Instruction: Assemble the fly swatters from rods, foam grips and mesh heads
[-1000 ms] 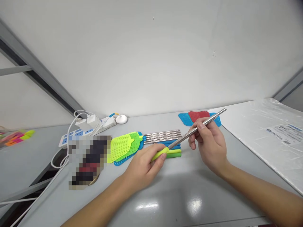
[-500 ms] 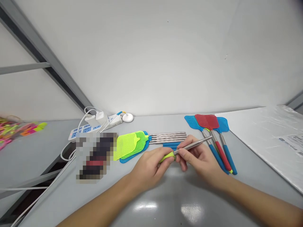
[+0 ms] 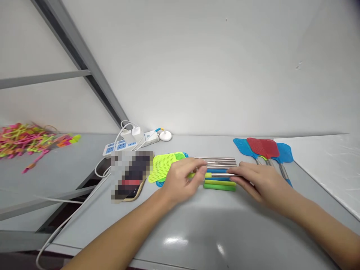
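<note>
My left hand [image 3: 184, 178] is closed around a yellow-green handle grip [image 3: 208, 175], with thumb and forefinger pressed on it. A silver metal rod [image 3: 222, 174] runs from the grip's right end, lying level, into the fingers of my right hand [image 3: 255, 180], which pinch its far part. Just below the rod lie a yellow-green grip [image 3: 221, 183] and a green grip [image 3: 219, 187], with blue grips [image 3: 216, 171] behind. Several loose metal rods [image 3: 216, 161] lie farther back. Mesh fly swatter heads [image 3: 163, 167], yellow-green on top and blue beneath, are partly hidden behind my left hand.
Fly swatters with red [image 3: 263, 147] and blue heads lie at the right, beside a white sheet [image 3: 323, 161]. At the left are a blurred phone [image 3: 137, 174], a power strip [image 3: 120, 146] with white cables, and a pile of colourful pieces [image 3: 25, 140].
The view has shifted left. The rod, tilted up to the right before, now lies level, and my right hand has slid outward along it. The green grips on the table have come into sight.
</note>
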